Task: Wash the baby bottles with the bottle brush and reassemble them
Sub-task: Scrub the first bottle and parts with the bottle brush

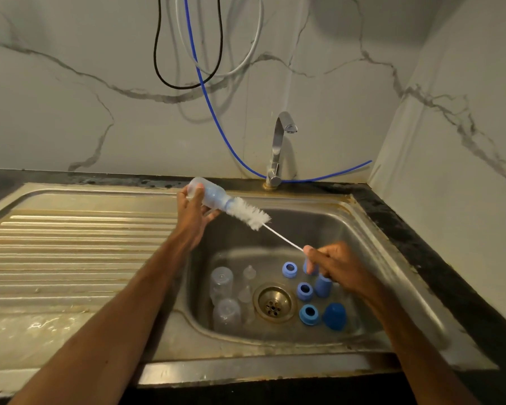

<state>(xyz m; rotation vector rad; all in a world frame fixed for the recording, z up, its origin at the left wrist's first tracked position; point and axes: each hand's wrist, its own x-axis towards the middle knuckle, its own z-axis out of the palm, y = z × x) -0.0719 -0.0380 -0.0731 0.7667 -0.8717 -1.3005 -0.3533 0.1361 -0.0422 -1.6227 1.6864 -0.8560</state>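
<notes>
1. The left hand (195,213) grips a clear baby bottle (208,195) over the sink's far-left rim, mouth tilted down-right; a firm hold would serve best.
2. The bottle brush (249,215) shows most bristles outside the mouth; push deep, then twist.
3. The right hand (343,267) grips its handle.
4. The sink (319,229) holds clear bottles (222,283) left of the drain (275,302), with blue rings (305,291) and a blue cap (335,315) to its right.

Bottle brush (250,216) at bottle (206,195) mouth
</notes>
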